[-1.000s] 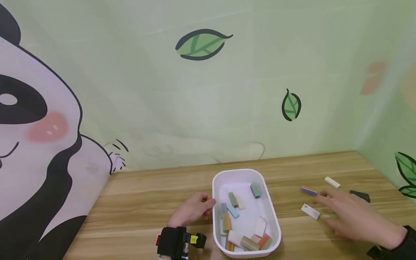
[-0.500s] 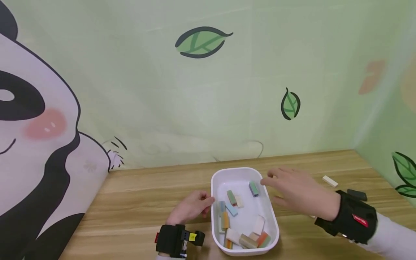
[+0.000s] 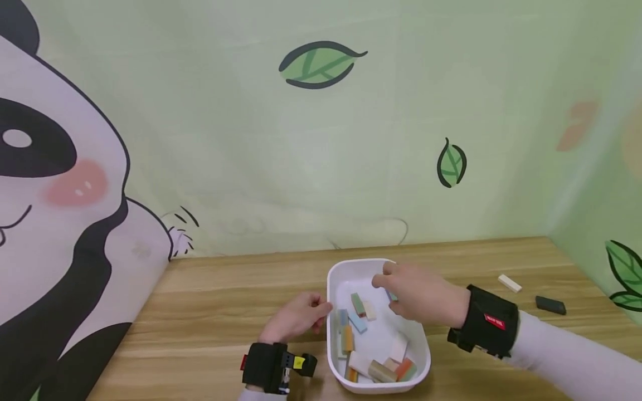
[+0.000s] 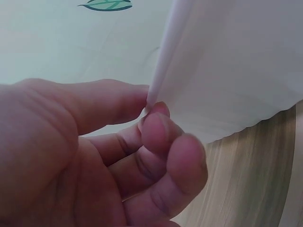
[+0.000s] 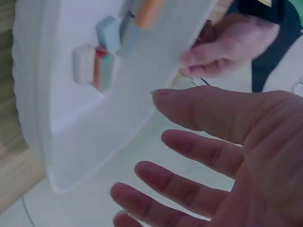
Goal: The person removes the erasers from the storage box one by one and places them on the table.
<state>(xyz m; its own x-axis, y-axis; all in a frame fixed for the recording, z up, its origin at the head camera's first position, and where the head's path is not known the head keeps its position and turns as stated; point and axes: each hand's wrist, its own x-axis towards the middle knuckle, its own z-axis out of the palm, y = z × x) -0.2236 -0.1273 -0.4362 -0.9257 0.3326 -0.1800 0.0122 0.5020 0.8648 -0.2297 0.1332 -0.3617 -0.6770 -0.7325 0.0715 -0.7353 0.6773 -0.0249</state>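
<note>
A white tray [image 3: 375, 341] stands on a wooden table [image 3: 220, 317], a brown block [image 3: 382, 372] among others at its near end. At its left side, the left hand [image 3: 297, 318] pinches the rim [image 4: 164, 59], a good hold; the tray looks light and stiff. The right hand [image 3: 423, 293], fingers spread and holding nothing, hovers over the tray's far right. Well to the right lie a black block [image 3: 550, 304] and, farther, a white block [image 3: 509, 283]; both look light, hard and smooth, best pinched across their long sides.
</note>
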